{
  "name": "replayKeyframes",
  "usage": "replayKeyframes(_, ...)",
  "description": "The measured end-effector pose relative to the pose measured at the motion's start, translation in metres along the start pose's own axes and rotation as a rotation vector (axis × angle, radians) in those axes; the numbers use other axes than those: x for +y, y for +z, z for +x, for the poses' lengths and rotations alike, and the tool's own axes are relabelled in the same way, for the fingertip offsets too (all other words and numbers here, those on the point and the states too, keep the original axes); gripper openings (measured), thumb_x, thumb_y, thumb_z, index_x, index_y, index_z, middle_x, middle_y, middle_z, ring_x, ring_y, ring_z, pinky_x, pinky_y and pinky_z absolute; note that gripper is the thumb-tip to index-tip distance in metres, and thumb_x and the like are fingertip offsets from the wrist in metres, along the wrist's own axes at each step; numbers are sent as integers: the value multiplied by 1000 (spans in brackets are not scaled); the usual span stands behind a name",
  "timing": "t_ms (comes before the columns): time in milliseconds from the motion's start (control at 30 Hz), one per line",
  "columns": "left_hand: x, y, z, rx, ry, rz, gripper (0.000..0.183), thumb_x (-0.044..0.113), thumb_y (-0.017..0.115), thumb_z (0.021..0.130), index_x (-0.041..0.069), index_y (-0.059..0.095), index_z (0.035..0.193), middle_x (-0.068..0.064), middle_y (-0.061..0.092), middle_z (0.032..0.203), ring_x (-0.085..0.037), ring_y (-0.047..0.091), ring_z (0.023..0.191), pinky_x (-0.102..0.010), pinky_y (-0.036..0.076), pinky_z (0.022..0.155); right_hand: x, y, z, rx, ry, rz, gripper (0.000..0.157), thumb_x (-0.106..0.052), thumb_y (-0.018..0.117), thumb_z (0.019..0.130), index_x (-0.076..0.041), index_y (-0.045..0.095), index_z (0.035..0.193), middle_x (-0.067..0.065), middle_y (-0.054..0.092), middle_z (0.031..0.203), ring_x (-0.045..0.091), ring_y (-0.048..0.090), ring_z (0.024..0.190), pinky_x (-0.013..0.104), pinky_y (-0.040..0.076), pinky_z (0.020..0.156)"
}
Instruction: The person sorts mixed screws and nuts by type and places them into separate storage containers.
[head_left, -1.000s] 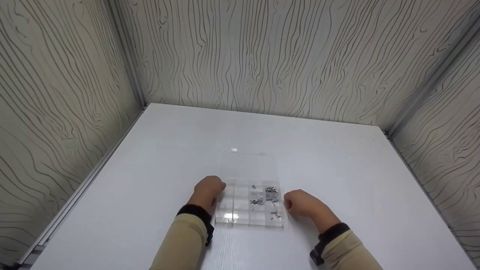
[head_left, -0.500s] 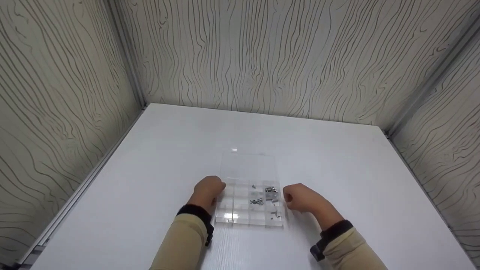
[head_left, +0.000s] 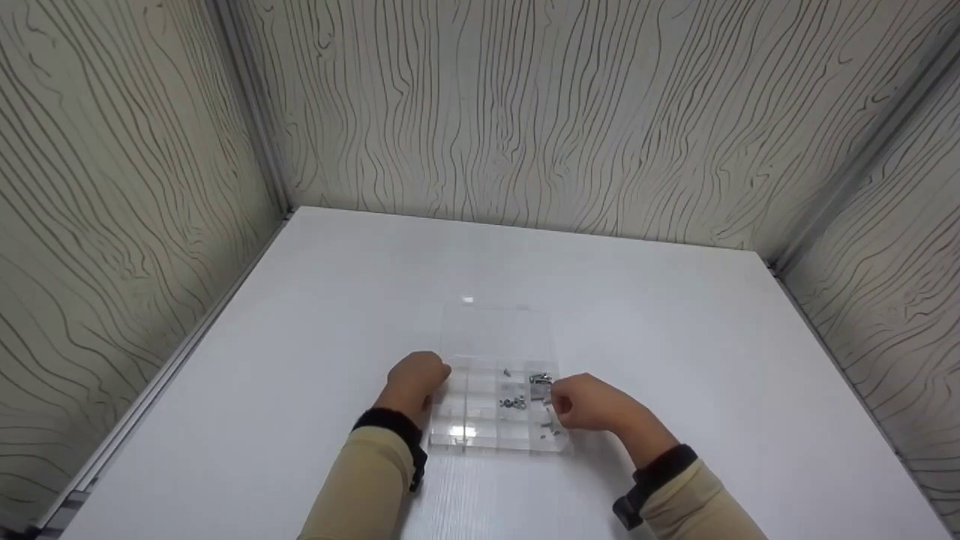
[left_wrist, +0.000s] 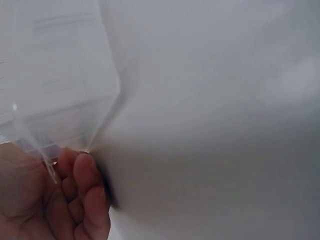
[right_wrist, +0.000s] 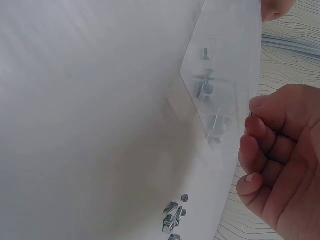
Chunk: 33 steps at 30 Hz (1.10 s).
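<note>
A clear plastic compartment box (head_left: pixel 481 411) lies on the white table, its transparent lid (head_left: pixel 495 331) folded back behind it. My left hand (head_left: pixel 416 377) grips the box's left side; the left wrist view shows curled fingers (left_wrist: pixel 86 172) at its corner. Over the box's right edge, my right hand (head_left: pixel 598 405) has its thumb and forefinger pinched together. A tiny dark piece (right_wrist: pixel 251 115) shows between those fingertips, mostly hidden, and I cannot tell its kind. Small metal screws (head_left: pixel 541 379) and nuts (head_left: pixel 514 403) lie in the right-hand compartments.
In the right wrist view, a small pile of metal hardware (right_wrist: pixel 175 215) lies on the white surface near the box. Wood-patterned panels (head_left: pixel 495 112) enclose the table (head_left: pixel 675 322) at the back and both sides.
My right hand rises slightly beside the box, then moves left over its right-hand compartments. My left hand and the box stay in place.
</note>
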<state>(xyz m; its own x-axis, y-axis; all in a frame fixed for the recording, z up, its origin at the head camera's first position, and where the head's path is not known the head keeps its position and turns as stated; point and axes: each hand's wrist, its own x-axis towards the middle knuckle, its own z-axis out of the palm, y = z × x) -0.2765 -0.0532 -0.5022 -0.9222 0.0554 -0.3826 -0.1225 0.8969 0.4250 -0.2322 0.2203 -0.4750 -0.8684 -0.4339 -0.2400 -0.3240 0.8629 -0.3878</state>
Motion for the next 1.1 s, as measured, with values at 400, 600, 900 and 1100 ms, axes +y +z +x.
replayKeyframes(400,2,-2,-2,2,-2,0,35,30,45,92,8,57,67,-6,58,75,-20,51,62,-31,43,55,2,-6,-1,-7,-30,45,16,-11,65,80,-17,54,70,-5,50,65,12,47,63,27,39,54)
replayKeyframes(600,1,-1,-1,2,-9,-1,36,31,45,92,8,57,66,-7,57,70,-20,52,60,-31,43,55,12,-10,-4,17,-11,97,17,-5,60,82,-16,53,71,-4,47,64,12,48,56,26,40,47)
replayKeyframes(900,-1,1,1,11,18,10,37,30,44,92,7,57,66,-7,58,68,-20,54,59,-31,45,56,32,-5,-6,49,156,24,18,2,60,75,-14,54,69,-2,52,64,14,50,58,28,41,52)
replayKeyframes(1100,-1,3,4,1,5,6,38,31,44,92,7,58,66,-7,56,64,-19,53,56,-31,45,55,40,-3,-9,42,223,-45,15,0,66,70,-12,56,69,-1,51,63,16,48,60,30,41,55)
